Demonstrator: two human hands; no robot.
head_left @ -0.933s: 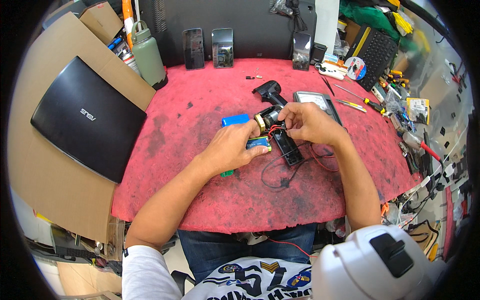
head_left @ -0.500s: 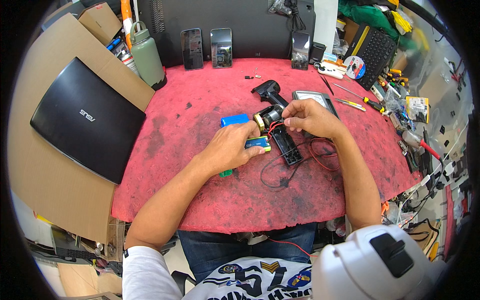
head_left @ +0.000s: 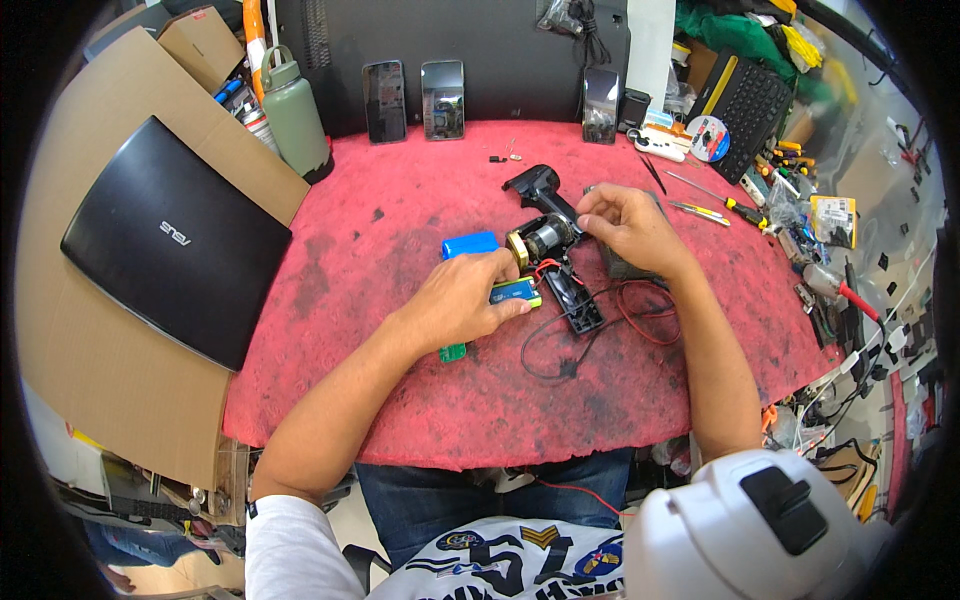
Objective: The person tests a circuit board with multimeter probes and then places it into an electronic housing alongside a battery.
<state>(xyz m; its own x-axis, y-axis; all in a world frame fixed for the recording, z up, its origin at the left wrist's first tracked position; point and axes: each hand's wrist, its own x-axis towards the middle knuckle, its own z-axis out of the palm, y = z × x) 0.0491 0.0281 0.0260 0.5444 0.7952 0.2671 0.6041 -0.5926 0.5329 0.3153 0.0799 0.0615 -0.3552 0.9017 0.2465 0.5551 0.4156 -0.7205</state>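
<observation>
My left hand is closed around a blue-and-lime battery pack, its thumb along the near side. Beside those fingers lies an opened black power tool, its motor exposed with a brass-coloured end. Short red wires run from it by the black handle shell. My right hand hovers at the motor's right side, thumb and fingers pinched; what they hold, if anything, is too small to tell. A blue cylindrical cell lies behind my left hand, and a green circuit board shows below it.
Red and black test leads loop across the red mat. A meter is mostly hidden behind my right hand. Screwdrivers and a cutter lie right; a closed laptop and green bottle stand left.
My right hand has moved slightly right and up, off the red wires, and now covers more of the meter. My left hand keeps its grip. Another person's legs and hand appear at lower left.
</observation>
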